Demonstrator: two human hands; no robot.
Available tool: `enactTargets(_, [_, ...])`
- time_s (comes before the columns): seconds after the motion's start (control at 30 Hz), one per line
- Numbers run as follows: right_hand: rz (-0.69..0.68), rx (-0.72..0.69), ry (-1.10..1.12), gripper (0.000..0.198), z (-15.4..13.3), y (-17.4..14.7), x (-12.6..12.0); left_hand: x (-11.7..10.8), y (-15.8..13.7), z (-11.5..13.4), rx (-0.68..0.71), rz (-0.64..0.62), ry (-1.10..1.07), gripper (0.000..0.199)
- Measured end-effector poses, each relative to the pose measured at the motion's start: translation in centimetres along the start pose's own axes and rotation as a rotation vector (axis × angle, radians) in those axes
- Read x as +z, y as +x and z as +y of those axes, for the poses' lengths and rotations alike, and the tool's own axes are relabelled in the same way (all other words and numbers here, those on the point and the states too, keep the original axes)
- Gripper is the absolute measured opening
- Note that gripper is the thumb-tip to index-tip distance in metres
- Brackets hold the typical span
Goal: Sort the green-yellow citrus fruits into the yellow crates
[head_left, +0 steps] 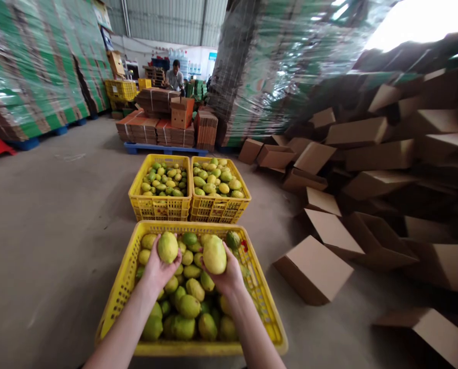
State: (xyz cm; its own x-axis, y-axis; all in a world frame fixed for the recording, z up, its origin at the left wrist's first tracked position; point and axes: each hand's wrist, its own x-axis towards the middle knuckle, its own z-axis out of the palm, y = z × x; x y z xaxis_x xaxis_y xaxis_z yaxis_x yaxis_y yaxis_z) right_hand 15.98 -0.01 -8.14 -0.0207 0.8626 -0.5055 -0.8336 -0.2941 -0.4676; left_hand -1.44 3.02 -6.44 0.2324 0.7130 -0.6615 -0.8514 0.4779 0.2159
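Note:
My left hand (163, 265) cups a round yellow-green fruit (168, 247), fingers curled beneath it. In my right hand (228, 271) rests a larger, longer pale yellow-green fruit (214, 254). Both are held apart from each other over a yellow plastic crate (267, 302). Inside that crate lie many similar oval fruits (189, 306), from yellow to green; their exact kind I cannot tell. A darker green fruit (233, 239) lies near the crate's far right corner. My forearms hide part of the crate's contents.
Two more yellow crates (160, 203) (221, 205) of fruit stand just beyond. Behind them a blue pallet (163, 149) carries flattened cardboard. Loose cardboard boxes (313, 269) are heaped at right. Wrapped stacks (33, 66) rise left and right; a person (175, 78) is at the back.

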Motion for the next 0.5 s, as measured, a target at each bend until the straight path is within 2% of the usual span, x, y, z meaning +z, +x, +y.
enactTargets(0.07, [0.020, 0.020, 0.001, 0.024, -0.6, 0.0, -0.2, 0.0, 0.2, -0.3, 0.016, 0.018, 0.008, 0.022])
enactTargets(0.2, [0.181, -0.022, 0.092, 0.028, -1.1, -1.0, 1.1, 0.4, 0.1, -0.5, 0.071, 0.030, 0.028, 0.021])
enactTargets(0.27, [0.163, -0.034, 0.152, 0.033, -1.0, -1.6, 1.7, 0.5, -0.1, -0.5, 0.121, 0.062, 0.036, 0.018])
enactTargets(0.33, [0.087, -0.048, 0.188, 0.034, -0.8, -1.9, 1.9, 0.5, -0.4, -0.5, 0.132, 0.094, 0.046, 0.016])
enactTargets(0.4, [0.034, -0.098, 0.198, 0.023, -0.7, -1.9, 1.6, 0.4, -0.6, -0.4, 0.112, 0.074, 0.053, 0.020])
enactTargets(0.5, [0.041, -0.201, 0.164, 0.002, -0.6, -1.5, 1.1, 0.2, -0.9, -0.3, 0.078, -0.023, 0.015, 0.034])
